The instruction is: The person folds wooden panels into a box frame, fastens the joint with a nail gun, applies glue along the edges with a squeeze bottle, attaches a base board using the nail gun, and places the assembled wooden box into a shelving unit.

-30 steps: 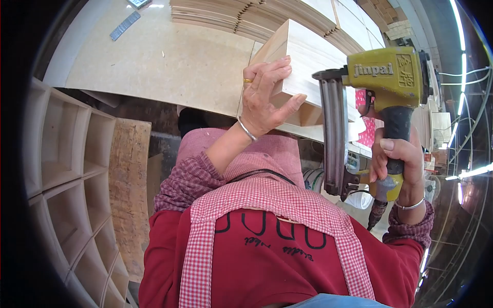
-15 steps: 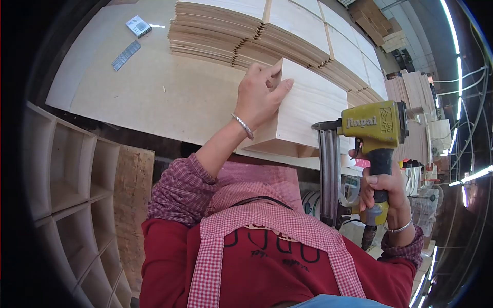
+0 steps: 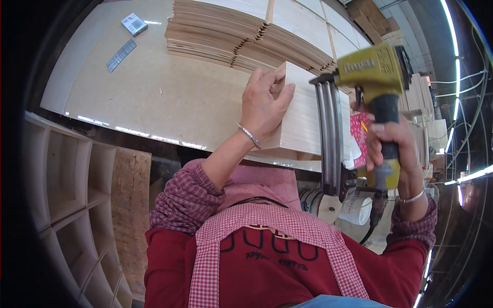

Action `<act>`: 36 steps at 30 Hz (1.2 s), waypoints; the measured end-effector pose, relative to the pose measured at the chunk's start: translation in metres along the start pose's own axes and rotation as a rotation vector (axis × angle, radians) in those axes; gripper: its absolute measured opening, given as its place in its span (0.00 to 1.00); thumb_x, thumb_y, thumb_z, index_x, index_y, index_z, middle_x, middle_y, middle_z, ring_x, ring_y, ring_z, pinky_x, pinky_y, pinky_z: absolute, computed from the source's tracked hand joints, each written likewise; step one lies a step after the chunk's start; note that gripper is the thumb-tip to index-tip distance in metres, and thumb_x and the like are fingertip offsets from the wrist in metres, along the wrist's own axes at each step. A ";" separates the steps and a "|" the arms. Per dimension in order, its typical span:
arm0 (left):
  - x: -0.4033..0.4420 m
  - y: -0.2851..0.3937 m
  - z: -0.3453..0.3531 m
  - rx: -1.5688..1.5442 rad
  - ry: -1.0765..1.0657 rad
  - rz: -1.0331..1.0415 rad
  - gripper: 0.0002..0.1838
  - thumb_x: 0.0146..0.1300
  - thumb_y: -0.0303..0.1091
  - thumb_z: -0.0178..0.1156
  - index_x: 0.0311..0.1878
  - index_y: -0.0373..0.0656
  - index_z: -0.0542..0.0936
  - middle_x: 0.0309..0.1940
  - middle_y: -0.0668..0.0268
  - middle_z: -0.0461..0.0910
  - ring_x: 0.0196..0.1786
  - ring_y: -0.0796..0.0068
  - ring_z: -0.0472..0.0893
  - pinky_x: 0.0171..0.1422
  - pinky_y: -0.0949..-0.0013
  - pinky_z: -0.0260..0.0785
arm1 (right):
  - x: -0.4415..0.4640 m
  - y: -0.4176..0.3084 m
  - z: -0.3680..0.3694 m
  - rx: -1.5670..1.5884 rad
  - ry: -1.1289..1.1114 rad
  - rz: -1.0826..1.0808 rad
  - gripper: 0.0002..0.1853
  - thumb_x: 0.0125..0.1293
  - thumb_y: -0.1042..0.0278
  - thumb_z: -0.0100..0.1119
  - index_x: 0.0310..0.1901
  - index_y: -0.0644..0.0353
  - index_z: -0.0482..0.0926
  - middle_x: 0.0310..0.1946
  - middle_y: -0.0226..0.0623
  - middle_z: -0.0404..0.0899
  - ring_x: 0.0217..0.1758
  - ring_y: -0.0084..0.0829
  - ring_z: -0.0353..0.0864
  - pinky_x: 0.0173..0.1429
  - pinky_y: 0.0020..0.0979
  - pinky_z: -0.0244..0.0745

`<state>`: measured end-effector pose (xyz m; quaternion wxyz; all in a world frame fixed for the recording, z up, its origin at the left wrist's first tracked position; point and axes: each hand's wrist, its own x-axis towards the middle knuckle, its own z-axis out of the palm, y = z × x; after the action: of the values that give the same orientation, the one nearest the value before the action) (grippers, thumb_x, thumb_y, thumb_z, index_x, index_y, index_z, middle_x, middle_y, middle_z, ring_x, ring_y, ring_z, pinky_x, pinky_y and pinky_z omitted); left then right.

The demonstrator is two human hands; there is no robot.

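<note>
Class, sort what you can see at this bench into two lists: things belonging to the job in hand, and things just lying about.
In the job, judging by the hands:
- pale wooden box, held by the left hand
- yellow-and-black nail gun, in the right hand

Apparently lying about:
- flat grey ridged strip
- small white rectangular packet
- round white bucket

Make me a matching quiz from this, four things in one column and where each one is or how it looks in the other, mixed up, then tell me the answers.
1. Nail gun
2. Wooden box
3. Small carton
4. Apron

A. Gripped at one end by the left hand
B. Checked, worn over a red top
C. Held in the right hand
D. On the table, near a grey strip

Pairs: 1-C, 2-A, 3-D, 4-B
</note>
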<state>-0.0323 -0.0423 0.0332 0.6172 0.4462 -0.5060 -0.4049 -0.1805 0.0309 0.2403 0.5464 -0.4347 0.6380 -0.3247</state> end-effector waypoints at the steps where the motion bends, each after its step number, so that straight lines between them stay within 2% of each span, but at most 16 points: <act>1: 0.000 -0.001 0.000 0.001 0.001 0.005 0.14 0.56 0.34 0.64 0.43 0.35 0.81 0.31 0.67 0.68 0.29 0.75 0.69 0.36 0.72 0.67 | 0.008 -0.004 0.004 0.000 -0.007 0.000 0.07 0.58 0.73 0.51 0.24 0.67 0.69 0.11 0.37 0.68 0.07 0.27 0.66 0.15 0.30 0.73; 4: -0.001 -0.003 0.000 0.008 -0.002 0.026 0.14 0.57 0.34 0.64 0.43 0.35 0.81 0.31 0.67 0.68 0.29 0.75 0.68 0.37 0.72 0.66 | 0.031 -0.012 0.009 0.004 -0.037 0.031 0.11 0.59 0.71 0.50 0.20 0.64 0.70 0.11 0.37 0.68 0.08 0.25 0.64 0.18 0.29 0.74; 23: -0.001 0.006 0.000 0.005 -0.017 0.029 0.12 0.57 0.33 0.62 0.41 0.36 0.79 0.32 0.66 0.69 0.30 0.73 0.69 0.38 0.72 0.67 | 0.054 -0.021 0.015 -0.048 -0.069 0.061 0.10 0.58 0.72 0.50 0.20 0.64 0.71 0.11 0.36 0.68 0.08 0.24 0.64 0.17 0.29 0.74; 31: 0.000 0.004 0.000 0.004 -0.007 0.045 0.11 0.57 0.32 0.63 0.41 0.36 0.79 0.31 0.66 0.68 0.30 0.73 0.69 0.37 0.71 0.66 | 0.051 -0.025 0.025 -0.053 -0.030 0.050 0.05 0.57 0.75 0.50 0.31 0.69 0.69 0.13 0.36 0.69 0.09 0.24 0.65 0.15 0.29 0.73; 36: 0.000 0.003 0.000 0.003 -0.005 0.053 0.11 0.57 0.32 0.63 0.41 0.36 0.78 0.31 0.66 0.68 0.29 0.73 0.68 0.37 0.71 0.66 | 0.052 -0.025 0.027 -0.050 -0.051 0.053 0.05 0.57 0.75 0.50 0.30 0.67 0.69 0.14 0.36 0.70 0.09 0.23 0.66 0.16 0.28 0.74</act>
<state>-0.0323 -0.0414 0.0356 0.6257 0.4328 -0.5197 -0.3888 -0.1503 -0.0248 0.2353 0.5599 -0.4392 0.6432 -0.2828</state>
